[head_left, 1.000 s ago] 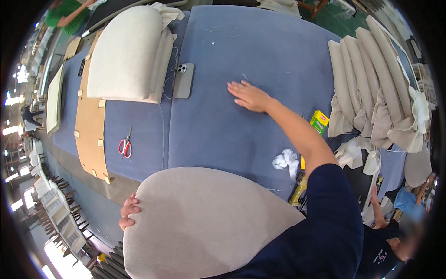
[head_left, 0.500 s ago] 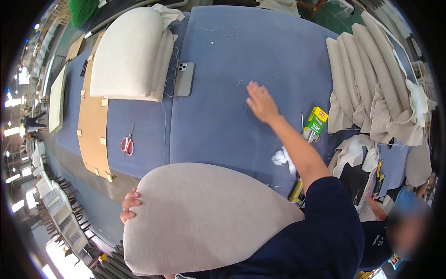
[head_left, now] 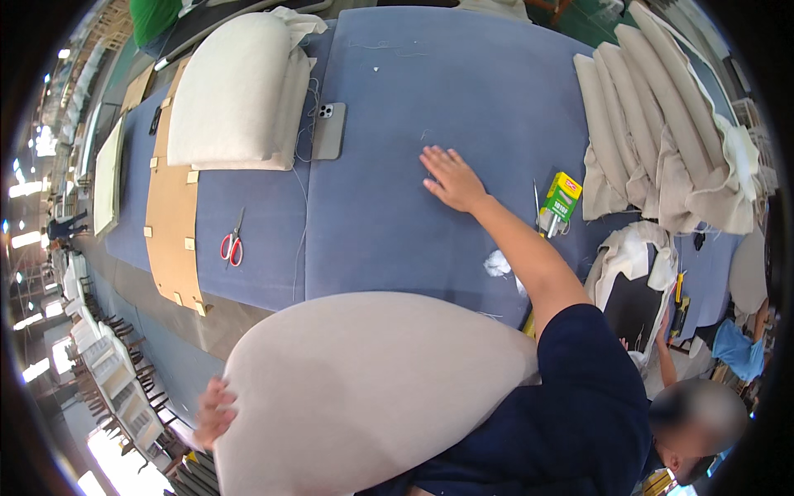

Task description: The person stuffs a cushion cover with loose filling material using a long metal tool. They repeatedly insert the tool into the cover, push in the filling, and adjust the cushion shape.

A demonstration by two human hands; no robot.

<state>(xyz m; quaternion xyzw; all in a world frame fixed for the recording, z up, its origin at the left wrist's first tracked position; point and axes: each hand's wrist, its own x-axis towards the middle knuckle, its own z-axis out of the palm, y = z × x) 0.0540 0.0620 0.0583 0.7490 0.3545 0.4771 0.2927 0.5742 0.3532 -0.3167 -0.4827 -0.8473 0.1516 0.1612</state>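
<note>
Head view: beige upholstered cushion (head_left: 372, 388) held against body at lower centre, overhanging near edge of blue padded worktable (head_left: 463, 91). Left hand (head_left: 213, 411) clamped on cushion's lower left rim, fingers curled over edge, holding it. Right hand (head_left: 451, 178) laid flat on bare blue surface, palm down, fingers spread wide, gripping nothing. Green and yellow box (head_left: 560, 201) just right of that forearm; white stuffing scrap (head_left: 497, 264) near elbow. Smartphone (head_left: 328, 130) lying beyond hand, beside white foam cushion (head_left: 236, 91) at far left. Red-handled scissors (head_left: 232, 245) near brown board strip (head_left: 172, 217). Row of beige fabric rolls (head_left: 653, 107) along right side. Another person (head_left: 703, 413) at lower right, apart from work.

For good handling: keep left-hand hold firm and low on rim so cushion does not slip off table edge; keep right palm flat and light; steer clear of scissors, box and phone, judged likely snag points. Far side of cushion hidden from view.
</note>
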